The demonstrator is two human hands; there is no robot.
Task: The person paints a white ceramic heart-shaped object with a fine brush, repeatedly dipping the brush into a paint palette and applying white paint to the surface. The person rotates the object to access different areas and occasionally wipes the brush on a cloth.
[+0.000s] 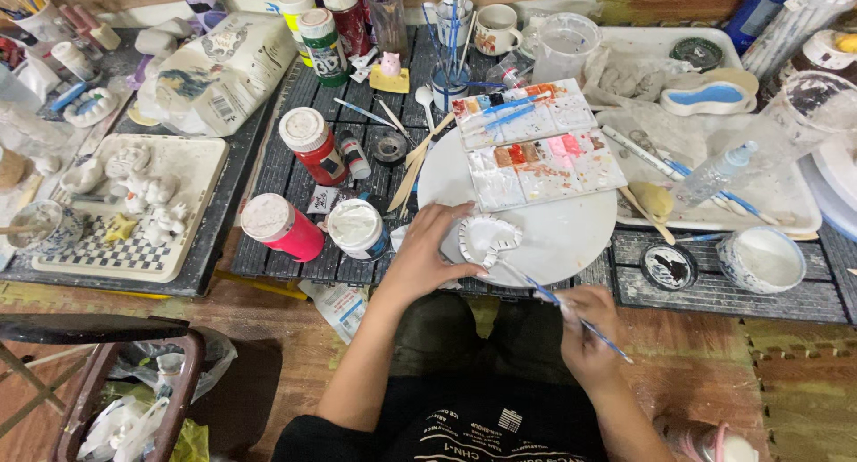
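Note:
A white heart-shaped plaster dish (489, 237) lies on a round white board (562, 234). My left hand (428, 252) rests on the board with its fingers against the dish's left edge, steadying it. My right hand (585, 324) holds a thin blue-handled paintbrush (558, 299) whose tip touches the dish's lower rim. A rectangular paint palette (536, 145) with red, pink, orange and blue wells sits on the far part of the board, with two blue brushes lying across it.
Paint bottles stand left of the board: a pink one (281, 228), a red one (312, 145), and a white-lidded jar (357, 230). A tray of white plaster figures (134, 203) is at far left. Water cup (761, 258) and small dish (669, 266) sit at right.

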